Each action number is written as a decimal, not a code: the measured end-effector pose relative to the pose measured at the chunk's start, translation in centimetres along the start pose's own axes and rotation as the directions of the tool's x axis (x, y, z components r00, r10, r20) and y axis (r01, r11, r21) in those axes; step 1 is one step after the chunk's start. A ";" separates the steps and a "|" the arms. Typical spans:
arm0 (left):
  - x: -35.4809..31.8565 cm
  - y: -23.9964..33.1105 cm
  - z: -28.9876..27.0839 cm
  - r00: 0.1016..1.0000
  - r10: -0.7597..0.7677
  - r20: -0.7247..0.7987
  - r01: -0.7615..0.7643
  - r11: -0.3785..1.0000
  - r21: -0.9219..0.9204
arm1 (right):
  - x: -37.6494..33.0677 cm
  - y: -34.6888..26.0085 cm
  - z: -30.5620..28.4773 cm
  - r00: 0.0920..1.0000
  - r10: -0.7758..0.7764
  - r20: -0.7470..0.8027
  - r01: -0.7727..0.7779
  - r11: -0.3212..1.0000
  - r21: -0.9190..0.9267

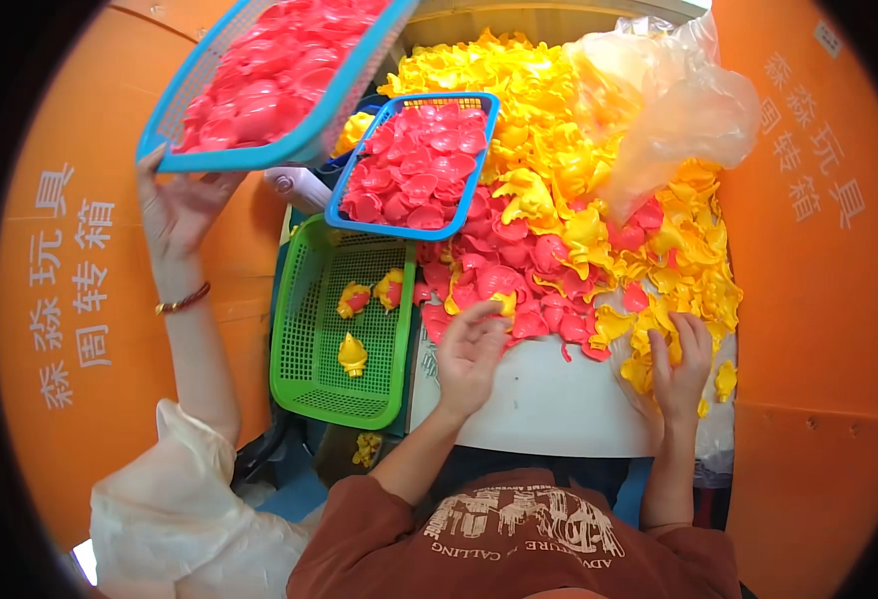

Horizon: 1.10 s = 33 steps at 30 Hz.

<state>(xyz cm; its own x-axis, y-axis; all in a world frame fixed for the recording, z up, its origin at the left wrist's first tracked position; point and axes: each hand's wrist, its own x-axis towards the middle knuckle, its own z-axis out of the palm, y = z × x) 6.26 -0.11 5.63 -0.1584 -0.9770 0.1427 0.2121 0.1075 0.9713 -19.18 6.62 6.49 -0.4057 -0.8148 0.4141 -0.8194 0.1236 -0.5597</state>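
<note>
My left hand (pixel 470 361) is at the near edge of a heap of pink plastic shells (pixel 504 275), its fingers closed round a small yellow plastic piece (pixel 505 302). Over the right side of the heap, my right hand (pixel 683 371) has its fingers apart, close to thin yellow plastic pieces (pixel 637 373); nothing shows in its grip. The pink shells are cup-shaped, and the yellow parts have ragged, wavy edges. Left of my left hand, a green basket (pixel 281 339) holds a few assembled yellow-and-pink figures (pixel 352 354).
Another person's hand (pixel 184 215) holds up a blue-rimmed basket (pixel 299 150) of pink shells at upper left. A second blue basket (pixel 334 205) of pink shells rests behind the green one. Clear plastic bagging (pixel 689 110) lies over the yellow pile. Orange panels (pixel 809 329) flank the white tabletop (pixel 549 399).
</note>
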 end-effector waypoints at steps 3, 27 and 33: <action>1.7 1.9 -0.9 0.994 0.070 -0.081 -0.079 0.991 -0.112 | 0.8 -0.1 0.8 0.997 -0.068 0.042 0.070 0.996 -0.061; 4.8 2.7 4.2 0.983 -0.174 -0.053 0.169 0.983 -0.076 | -0.7 3.8 0.3 0.993 0.100 0.056 -0.086 0.973 -0.216; 7.8 2.3 0.1 0.971 -0.134 -0.198 0.176 0.960 0.217 | -1.5 2.3 0.3 0.991 0.114 0.067 -0.100 0.978 -0.181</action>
<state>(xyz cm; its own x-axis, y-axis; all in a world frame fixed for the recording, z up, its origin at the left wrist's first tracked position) 5.44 -7.49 9.03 0.0084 -0.9995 -0.0288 -0.0336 -0.0291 0.9990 -20.35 7.92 4.34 -0.4683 -0.8316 0.2985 -0.8344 0.3051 -0.4590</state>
